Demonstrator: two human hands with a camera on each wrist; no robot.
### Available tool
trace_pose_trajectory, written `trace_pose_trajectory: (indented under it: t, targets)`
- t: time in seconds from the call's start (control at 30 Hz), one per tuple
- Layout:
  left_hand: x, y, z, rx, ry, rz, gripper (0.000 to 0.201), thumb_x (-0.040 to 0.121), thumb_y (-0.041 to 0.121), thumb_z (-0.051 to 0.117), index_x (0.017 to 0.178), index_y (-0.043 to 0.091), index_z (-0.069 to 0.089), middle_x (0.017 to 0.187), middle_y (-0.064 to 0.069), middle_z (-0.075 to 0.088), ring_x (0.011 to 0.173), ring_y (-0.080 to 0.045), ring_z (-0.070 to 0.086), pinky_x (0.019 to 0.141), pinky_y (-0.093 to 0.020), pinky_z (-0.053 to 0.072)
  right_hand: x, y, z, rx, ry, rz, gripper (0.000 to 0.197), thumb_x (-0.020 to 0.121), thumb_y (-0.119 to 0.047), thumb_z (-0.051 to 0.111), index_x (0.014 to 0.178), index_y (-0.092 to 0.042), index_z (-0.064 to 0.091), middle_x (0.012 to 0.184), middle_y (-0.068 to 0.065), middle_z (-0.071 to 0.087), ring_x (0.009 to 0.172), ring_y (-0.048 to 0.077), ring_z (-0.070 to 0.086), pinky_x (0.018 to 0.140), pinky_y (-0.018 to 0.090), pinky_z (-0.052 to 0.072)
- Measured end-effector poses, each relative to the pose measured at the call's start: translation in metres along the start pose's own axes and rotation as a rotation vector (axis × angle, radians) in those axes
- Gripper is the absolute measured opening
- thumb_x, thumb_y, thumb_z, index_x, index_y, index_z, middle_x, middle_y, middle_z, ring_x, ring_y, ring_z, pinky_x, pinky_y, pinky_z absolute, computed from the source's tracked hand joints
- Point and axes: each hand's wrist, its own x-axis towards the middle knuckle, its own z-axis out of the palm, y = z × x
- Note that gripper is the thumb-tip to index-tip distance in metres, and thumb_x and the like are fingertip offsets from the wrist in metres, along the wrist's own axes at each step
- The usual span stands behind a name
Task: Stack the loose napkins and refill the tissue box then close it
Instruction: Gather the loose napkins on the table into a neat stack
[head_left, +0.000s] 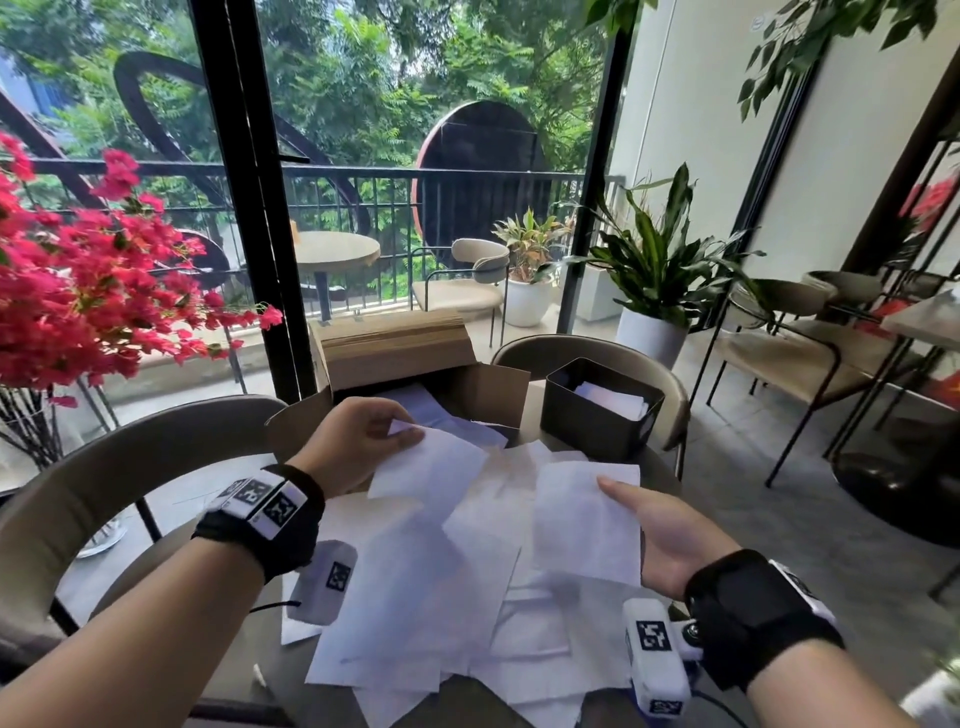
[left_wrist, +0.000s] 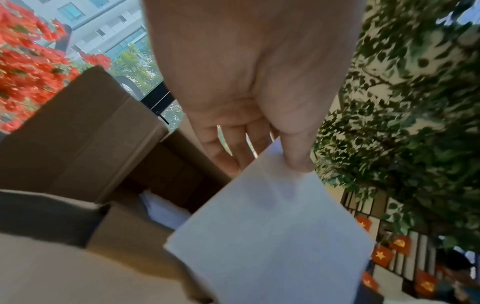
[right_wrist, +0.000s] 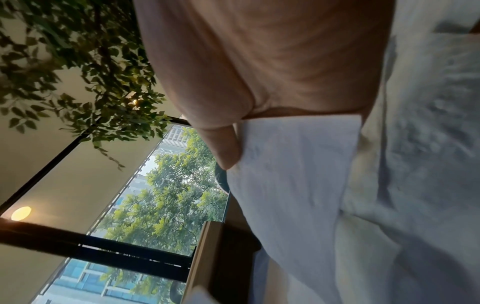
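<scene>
From the head view, the left hand (head_left: 358, 441) pinched the top corner of a white napkin (head_left: 431, 475), thumb and fingers curled round it, raised over the far part of the surface (head_left: 249, 644). The right hand (head_left: 670, 535) gripped a second napkin (head_left: 587, 525) along its right edge, thumb on top, held just above the heap. Between and below the hands, loose napkins (head_left: 441, 613) lay scattered and overlapping across the middle of the surface down to its near edge. An open cardboard box (head_left: 395, 358) stood at the far edge with white sheets showing inside, and a dark tissue box (head_left: 597, 410) stood at the far right corner, its top open and white tissue visible within. Two chairs (head_left: 104, 493) curved round the far side, and pink flowers (head_left: 78, 291) hung at the left.

In the left wrist view, the left hand (left_wrist: 249, 82) held its napkin (left_wrist: 272, 236) by the corner, thumb pressed on the front and fingers behind. The cardboard box (left_wrist: 78, 133) lay beside it, flaps up.

In the right wrist view, the right hand (right_wrist: 259, 61) clamped the upper edge of its napkin (right_wrist: 291, 174), the thumb lying against the sheet's left side; the fingers behind were hidden. More white napkins (right_wrist: 428, 164) filled the right side, blurred.
</scene>
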Motion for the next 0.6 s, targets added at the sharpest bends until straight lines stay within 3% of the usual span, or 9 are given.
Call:
trace_pose_trajectory:
  t: [0.13,0.2,0.27,0.33,0.4,0.47,0.53,0.6]
  targets:
    - [0.005,0.035,-0.005,-0.170,-0.206,-0.055,0.020,0.090,0.041,0.072,0.088,0.021,0.075,0.068,-0.006,0.064,0.064,-0.012,0.055,0.063,-0.026,0.043,0.002,-0.008,-0.001,-0.107,0.010,-0.096,0.037,0.104,-0.026,0.062,0.129,0.000,0.072,0.126,0.020,0.075,0.125,0.038,0.068,0.118,0.054,0.044]
    - [0.008,0.057,-0.004,-0.244,-0.379,-0.096,0.017,0.093,0.034,0.070,0.092,0.018,0.074,0.073,-0.001,0.069,0.067,-0.010,0.060,0.064,-0.021,0.047,0.000,-0.019,0.002,-0.136,0.020,-0.146,0.036,0.105,-0.025,0.062,0.127,0.002,0.072,0.125,0.021,0.076,0.123,0.039,0.069,0.115,0.054,0.047]
    - [0.014,0.079,-0.001,-0.153,-0.501,-0.066,0.015,0.096,0.024,0.069,0.097,0.010,0.073,0.066,0.010,0.064,0.059,-0.002,0.054,0.058,-0.014,0.043,-0.003,-0.030,0.007,-0.163,0.018,-0.189,0.036,0.105,-0.023,0.061,0.128,0.004,0.070,0.124,0.022,0.075,0.123,0.040,0.069,0.109,0.052,0.052]
    - [0.023,0.098,0.007,-0.004,-0.568,0.015,0.009,0.096,0.021,0.069,0.096,0.013,0.073,0.054,0.018,0.057,0.049,0.004,0.046,0.053,-0.009,0.037,-0.004,-0.038,0.013,-0.193,0.011,-0.207,0.034,0.106,-0.020,0.059,0.126,0.005,0.070,0.120,0.022,0.077,0.117,0.039,0.072,0.096,0.044,0.060]
    - [0.030,0.115,0.018,0.138,-0.637,0.123,0.005,0.095,0.024,0.070,0.093,0.021,0.074,0.055,0.023,0.057,0.052,0.004,0.048,0.055,-0.008,0.037,-0.005,-0.044,0.018,-0.228,-0.027,-0.204,0.028,0.107,-0.019,0.058,0.115,0.003,0.073,0.104,0.017,0.081,0.093,0.030,0.080,0.073,0.036,0.066]
    - [0.035,0.128,0.029,0.218,-0.711,0.189,0.008,0.094,0.031,0.072,0.086,0.034,0.071,0.059,0.022,0.058,0.055,0.002,0.049,0.058,-0.010,0.039,-0.006,-0.045,0.023,-0.269,-0.061,-0.202,0.025,0.108,-0.019,0.057,0.104,-0.001,0.074,0.090,0.012,0.082,0.075,0.021,0.080,0.061,0.028,0.064]
    - [0.040,0.137,0.040,0.269,-0.744,0.225,0.011,0.091,0.036,0.074,0.082,0.040,0.068,0.060,0.016,0.056,0.056,-0.002,0.048,0.058,-0.015,0.039,-0.004,-0.043,0.026,-0.328,-0.074,-0.206,0.027,0.108,-0.021,0.058,0.105,-0.001,0.074,0.096,0.010,0.082,0.083,0.018,0.080,0.069,0.025,0.063]
    - [0.045,0.143,0.050,0.306,-0.733,0.261,0.012,0.088,0.037,0.076,0.082,0.041,0.066,0.062,0.012,0.054,0.057,-0.005,0.047,0.059,-0.019,0.039,-0.003,-0.038,0.027,-0.334,-0.122,-0.186,0.035,0.108,-0.026,0.056,0.122,0.003,0.072,0.121,0.019,0.077,0.112,0.028,0.075,0.094,0.034,0.059]
